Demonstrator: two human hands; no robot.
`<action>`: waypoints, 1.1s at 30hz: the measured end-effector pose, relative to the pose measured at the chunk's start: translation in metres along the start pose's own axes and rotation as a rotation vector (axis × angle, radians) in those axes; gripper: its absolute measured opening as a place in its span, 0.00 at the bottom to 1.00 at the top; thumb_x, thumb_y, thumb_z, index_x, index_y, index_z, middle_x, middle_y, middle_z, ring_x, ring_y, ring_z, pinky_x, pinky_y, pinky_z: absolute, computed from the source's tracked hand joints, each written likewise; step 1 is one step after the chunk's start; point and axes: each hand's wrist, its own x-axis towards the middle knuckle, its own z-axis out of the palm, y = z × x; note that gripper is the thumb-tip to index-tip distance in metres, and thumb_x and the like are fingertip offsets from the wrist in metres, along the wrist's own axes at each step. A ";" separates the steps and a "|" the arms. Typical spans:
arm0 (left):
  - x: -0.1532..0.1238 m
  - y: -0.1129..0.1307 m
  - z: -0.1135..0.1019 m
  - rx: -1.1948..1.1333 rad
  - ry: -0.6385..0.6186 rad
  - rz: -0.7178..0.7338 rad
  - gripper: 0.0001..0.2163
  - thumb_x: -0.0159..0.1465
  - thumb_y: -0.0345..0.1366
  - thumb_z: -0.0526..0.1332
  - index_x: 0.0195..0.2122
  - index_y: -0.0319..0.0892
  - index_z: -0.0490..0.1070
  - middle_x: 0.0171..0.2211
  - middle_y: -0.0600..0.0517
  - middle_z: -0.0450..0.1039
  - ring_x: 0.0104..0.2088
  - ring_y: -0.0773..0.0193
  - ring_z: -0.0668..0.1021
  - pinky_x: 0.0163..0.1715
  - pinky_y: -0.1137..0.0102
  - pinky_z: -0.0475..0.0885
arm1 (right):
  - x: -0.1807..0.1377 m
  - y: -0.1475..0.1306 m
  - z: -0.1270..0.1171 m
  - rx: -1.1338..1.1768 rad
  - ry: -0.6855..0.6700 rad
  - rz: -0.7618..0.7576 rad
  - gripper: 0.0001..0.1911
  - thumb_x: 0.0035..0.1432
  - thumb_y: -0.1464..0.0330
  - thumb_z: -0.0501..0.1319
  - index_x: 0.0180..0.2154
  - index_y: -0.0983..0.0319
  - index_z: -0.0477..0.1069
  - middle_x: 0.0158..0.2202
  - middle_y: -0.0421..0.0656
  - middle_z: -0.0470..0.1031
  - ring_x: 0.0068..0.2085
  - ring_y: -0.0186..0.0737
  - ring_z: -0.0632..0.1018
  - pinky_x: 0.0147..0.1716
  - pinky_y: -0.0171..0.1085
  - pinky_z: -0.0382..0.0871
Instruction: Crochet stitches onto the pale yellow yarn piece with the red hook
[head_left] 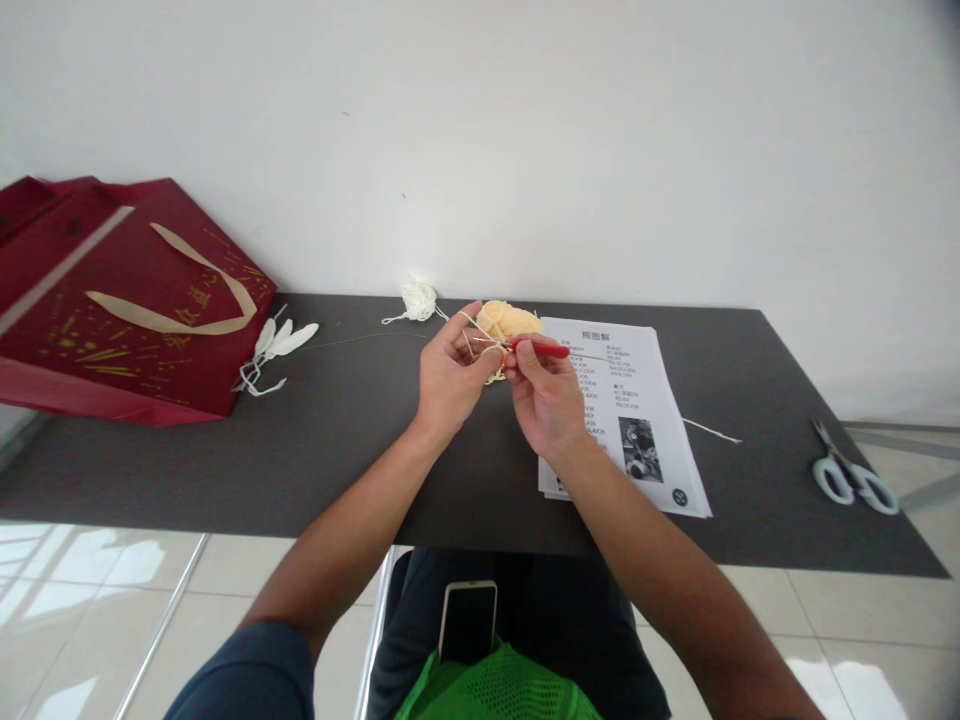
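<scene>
Both my hands meet above the middle of the dark table. In my right hand [551, 400] is a crochet hook [551, 349] with a red handle, its tip pointing left toward my other hand. My left hand [455, 378] is closed, pinching yellow yarn, with a strand running over the raised index finger. A small bit of yellow crochet work [496, 377] shows at the fingertips, mostly hidden by them. Just behind my hands lies a ball of yellow yarn [510, 319].
Printed sheets [637, 400] lie under my right forearm. White scissors [855, 475] rest at the right end of the table [337, 470]. Left of the hands are a white yarn ball [418, 298], white feather-shaped pieces [281, 340] and a red paper bag [150, 300]. A phone [468, 620] is on my lap.
</scene>
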 end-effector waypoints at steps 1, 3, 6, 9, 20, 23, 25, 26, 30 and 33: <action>0.000 0.000 0.000 0.008 0.004 0.001 0.28 0.55 0.29 0.71 0.58 0.43 0.73 0.33 0.56 0.78 0.32 0.69 0.81 0.35 0.74 0.75 | 0.000 0.000 0.000 -0.001 0.000 -0.002 0.09 0.52 0.62 0.75 0.34 0.57 0.80 0.35 0.36 0.78 0.30 0.28 0.74 0.30 0.30 0.73; 0.000 0.000 0.000 0.017 0.007 0.004 0.28 0.55 0.28 0.70 0.58 0.43 0.73 0.33 0.56 0.78 0.32 0.70 0.80 0.35 0.74 0.75 | 0.000 0.001 0.000 -0.002 -0.001 -0.011 0.09 0.52 0.63 0.75 0.34 0.57 0.80 0.35 0.36 0.79 0.31 0.28 0.74 0.30 0.30 0.72; 0.000 0.000 0.000 0.002 -0.001 0.009 0.28 0.54 0.26 0.69 0.57 0.42 0.73 0.33 0.56 0.78 0.31 0.70 0.80 0.34 0.74 0.75 | 0.000 0.002 0.000 -0.009 -0.016 -0.024 0.08 0.53 0.63 0.75 0.34 0.58 0.80 0.35 0.37 0.79 0.31 0.28 0.74 0.31 0.31 0.73; -0.001 0.001 0.001 0.005 0.007 0.010 0.27 0.54 0.26 0.69 0.57 0.42 0.73 0.33 0.56 0.78 0.31 0.69 0.80 0.34 0.73 0.75 | 0.000 0.001 -0.001 -0.031 -0.026 -0.030 0.08 0.54 0.63 0.74 0.34 0.57 0.80 0.34 0.37 0.79 0.31 0.29 0.74 0.32 0.31 0.73; -0.001 0.005 -0.002 0.093 0.044 0.092 0.25 0.55 0.29 0.69 0.56 0.44 0.74 0.30 0.57 0.75 0.29 0.70 0.74 0.32 0.73 0.71 | 0.003 -0.009 -0.005 -0.093 -0.021 -0.192 0.08 0.54 0.64 0.74 0.32 0.56 0.77 0.33 0.37 0.76 0.30 0.30 0.73 0.31 0.33 0.72; 0.000 0.005 -0.003 0.085 0.051 0.101 0.25 0.55 0.29 0.69 0.55 0.44 0.74 0.30 0.57 0.74 0.28 0.70 0.74 0.32 0.73 0.71 | 0.002 -0.011 -0.005 -0.114 -0.022 -0.242 0.08 0.53 0.65 0.74 0.31 0.56 0.76 0.34 0.37 0.76 0.30 0.30 0.73 0.30 0.33 0.70; 0.000 0.005 -0.003 0.077 0.051 0.109 0.24 0.55 0.29 0.69 0.55 0.44 0.75 0.29 0.57 0.73 0.28 0.70 0.73 0.32 0.73 0.71 | 0.002 -0.012 -0.005 -0.120 -0.024 -0.276 0.08 0.54 0.65 0.74 0.32 0.56 0.76 0.34 0.37 0.76 0.30 0.30 0.73 0.30 0.34 0.70; 0.000 0.005 -0.003 0.076 0.049 0.112 0.24 0.55 0.29 0.69 0.54 0.44 0.75 0.29 0.57 0.73 0.28 0.70 0.73 0.32 0.73 0.71 | 0.001 -0.012 -0.005 -0.123 -0.026 -0.295 0.08 0.54 0.65 0.74 0.32 0.56 0.76 0.34 0.37 0.76 0.29 0.30 0.73 0.30 0.34 0.70; -0.001 0.006 -0.003 0.086 0.055 0.103 0.24 0.55 0.29 0.69 0.55 0.45 0.75 0.30 0.57 0.73 0.28 0.70 0.73 0.31 0.73 0.70 | 0.000 -0.010 -0.006 -0.162 -0.028 -0.350 0.07 0.55 0.65 0.73 0.33 0.55 0.76 0.36 0.37 0.76 0.30 0.31 0.73 0.31 0.35 0.69; -0.001 0.006 -0.003 0.082 0.063 0.089 0.25 0.54 0.29 0.69 0.54 0.45 0.75 0.30 0.57 0.73 0.28 0.70 0.73 0.31 0.73 0.70 | 0.000 -0.008 -0.007 -0.192 -0.022 -0.363 0.06 0.56 0.65 0.73 0.33 0.54 0.76 0.36 0.37 0.76 0.30 0.31 0.73 0.31 0.36 0.70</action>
